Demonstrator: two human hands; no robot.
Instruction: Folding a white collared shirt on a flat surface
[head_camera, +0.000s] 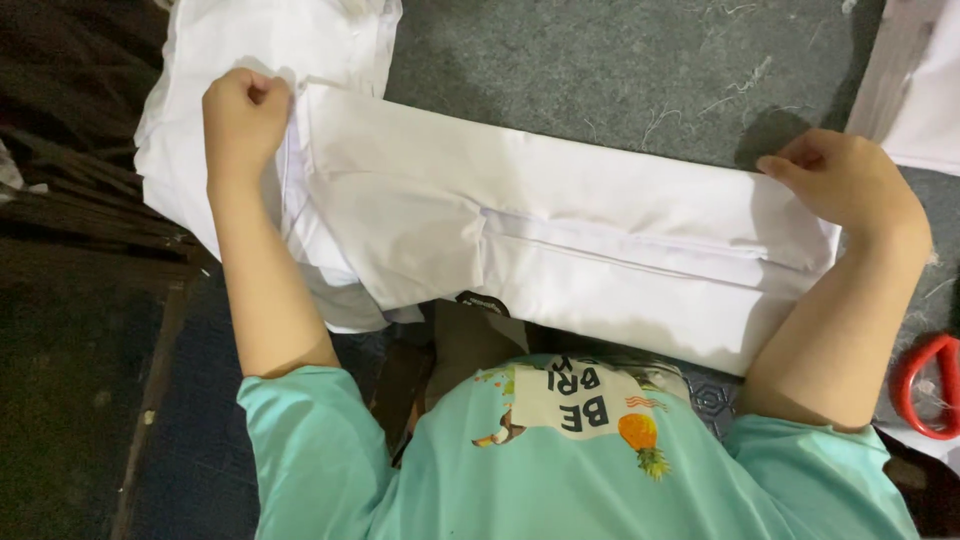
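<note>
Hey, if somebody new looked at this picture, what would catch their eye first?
Most likely the long folded white cloth stretched across the grey felt surface, gripped at its far ends by the left hand and the right hand. Next, the red scissor handles at the right edge, and more white fabric bunched at the top left.

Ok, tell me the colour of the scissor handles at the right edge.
Red plastic scissor handles, seen in the head view.

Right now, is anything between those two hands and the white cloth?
Nothing visible. The left hand grips one end of the white cloth, and the right hand presses its other end. The red scissors lie off to the side.
</note>
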